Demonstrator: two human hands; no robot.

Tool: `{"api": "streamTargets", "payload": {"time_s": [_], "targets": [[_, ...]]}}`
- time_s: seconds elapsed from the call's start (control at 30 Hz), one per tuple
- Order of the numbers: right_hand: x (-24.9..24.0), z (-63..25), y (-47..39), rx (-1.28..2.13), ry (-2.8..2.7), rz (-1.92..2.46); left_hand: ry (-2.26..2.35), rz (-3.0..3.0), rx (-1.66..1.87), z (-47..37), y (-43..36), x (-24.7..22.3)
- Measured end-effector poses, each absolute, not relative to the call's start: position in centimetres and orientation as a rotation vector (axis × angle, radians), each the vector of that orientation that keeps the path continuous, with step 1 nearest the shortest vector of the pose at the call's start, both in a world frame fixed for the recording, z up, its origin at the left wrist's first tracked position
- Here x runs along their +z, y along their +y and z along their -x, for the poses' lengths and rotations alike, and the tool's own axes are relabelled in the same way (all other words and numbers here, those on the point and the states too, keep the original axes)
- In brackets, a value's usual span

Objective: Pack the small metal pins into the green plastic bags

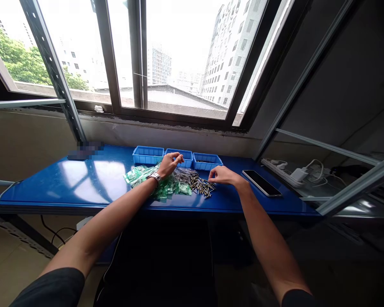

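Observation:
A heap of small green plastic bags (166,187) lies on the blue table (83,179), next to a scatter of small dark and brass-coloured pins (201,186). My left hand (170,163), with a watch on the wrist, hovers over the bags near the middle blue bin (183,155), fingers pinched together; whether it holds something small I cannot tell. My right hand (222,175) rests on the table at the right edge of the pins, fingertips touching them.
Three blue bins stand in a row at the back, the left bin (148,154) and the right bin (207,161). A phone (261,183) lies to the right. A power strip with chargers (288,170) sits past the table's right end. A window is behind.

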State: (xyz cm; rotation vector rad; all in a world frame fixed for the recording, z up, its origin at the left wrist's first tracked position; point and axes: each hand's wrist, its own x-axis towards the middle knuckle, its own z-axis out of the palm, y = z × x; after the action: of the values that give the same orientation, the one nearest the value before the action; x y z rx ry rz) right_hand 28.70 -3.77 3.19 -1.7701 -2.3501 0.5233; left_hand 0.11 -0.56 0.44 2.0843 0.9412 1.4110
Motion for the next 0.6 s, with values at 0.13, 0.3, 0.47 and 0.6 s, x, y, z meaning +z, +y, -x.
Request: {"api": "streamTargets", "payload": {"time_s": [0.13,0.3,0.47,0.6], "targets": [[3.1,-27.9,-3.6,0.523,-2.352,1.829,0.941,-2.083,1.411,-0.1,-0.6,0.5],[3.0,-27.2,-3.3,0.531,-2.358,1.855,0.937,-2.083,1.412,-0.1,-0.5,0.4],[3.1,-27.5,-3.0,0.569,-2.358,1.786,0.937,-2.089,1.413,-0.1,-0.4,0.3],[4.2,-26.9,-3.0,0.556,-2.317,1.621,0.944,-2.094,1.414,-0.1,-0.3,0.2]]}}
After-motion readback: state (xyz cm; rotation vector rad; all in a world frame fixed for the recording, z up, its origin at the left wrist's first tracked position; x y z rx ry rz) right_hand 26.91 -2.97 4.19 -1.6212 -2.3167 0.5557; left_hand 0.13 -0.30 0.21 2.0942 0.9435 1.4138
